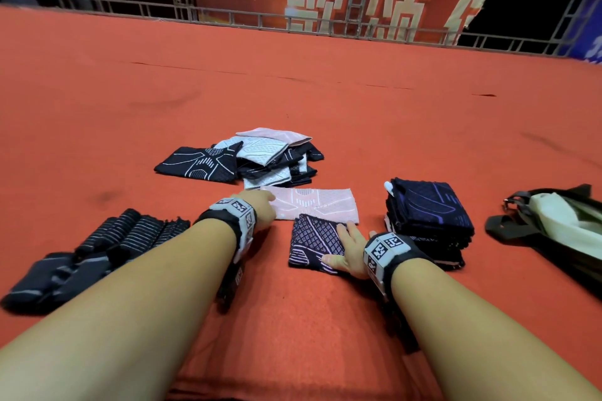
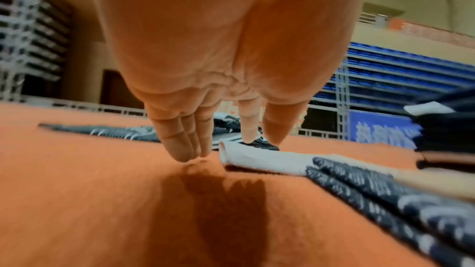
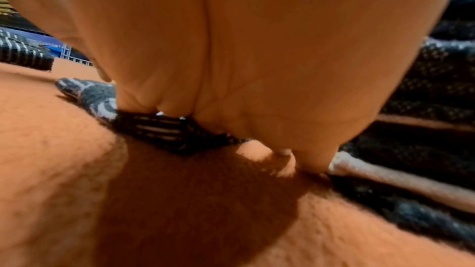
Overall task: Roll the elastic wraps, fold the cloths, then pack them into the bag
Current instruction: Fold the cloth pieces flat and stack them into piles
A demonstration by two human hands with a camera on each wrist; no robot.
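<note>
A pink cloth (image 1: 321, 207) lies flat in front of me; my left hand (image 1: 267, 202) reaches its left edge with straight fingers. In the left wrist view the fingers (image 2: 180, 145) point down beside the cloth's pale edge (image 2: 257, 159), gripping nothing. A folded navy patterned cloth (image 1: 314, 242) lies just nearer, and my right hand (image 1: 347, 246) presses flat on its right side. The right wrist view shows the palm (image 3: 257, 68) on that navy cloth (image 3: 159, 129). Rolled dark elastic wraps (image 1: 97, 247) lie in a row at the left. The bag (image 1: 560, 228) lies at the far right.
A loose pile of navy, white and pink cloths (image 1: 270, 156) lies behind the pink one. A stack of folded dark cloths (image 1: 430, 218) stands right of my right hand. Everything rests on an orange-red carpet (image 1: 293, 319); a metal railing (image 1: 293, 19) and red banner stand beyond.
</note>
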